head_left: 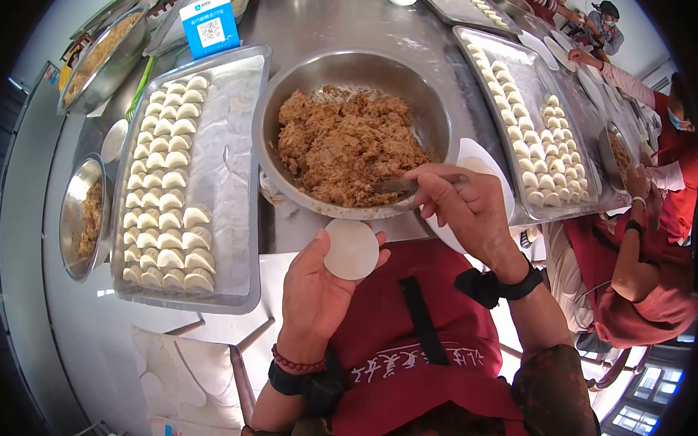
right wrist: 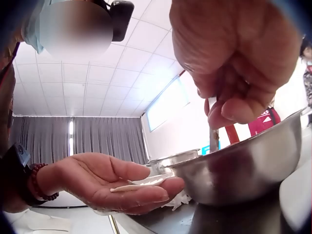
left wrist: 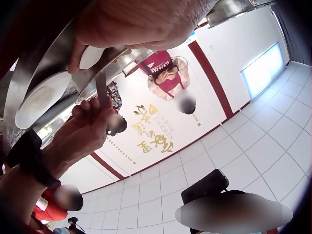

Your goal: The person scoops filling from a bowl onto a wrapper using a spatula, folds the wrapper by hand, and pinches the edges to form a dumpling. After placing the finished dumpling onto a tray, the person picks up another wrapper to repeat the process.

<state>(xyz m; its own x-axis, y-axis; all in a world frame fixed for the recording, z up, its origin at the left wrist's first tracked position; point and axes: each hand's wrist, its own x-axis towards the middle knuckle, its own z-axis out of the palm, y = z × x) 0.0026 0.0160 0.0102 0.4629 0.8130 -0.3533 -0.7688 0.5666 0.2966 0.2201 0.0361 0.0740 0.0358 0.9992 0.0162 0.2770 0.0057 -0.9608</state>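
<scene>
A round white wrapper lies on the palm and fingers of the left hand, palm up in front of the bowl. In the right wrist view the wrapper rests flat on the left hand. The right hand grips the handle of a flat metal utensil, whose end reaches into brown filling in the steel bowl. Over the bowl's rim, the right hand pinches the utensil between thumb and fingers.
Trays of shaped dumplings stand left and right. A blue QR-code stand is behind the left tray. Two more bowls of filling are at far left. White plates lie right of the bowl. Other people work at the right.
</scene>
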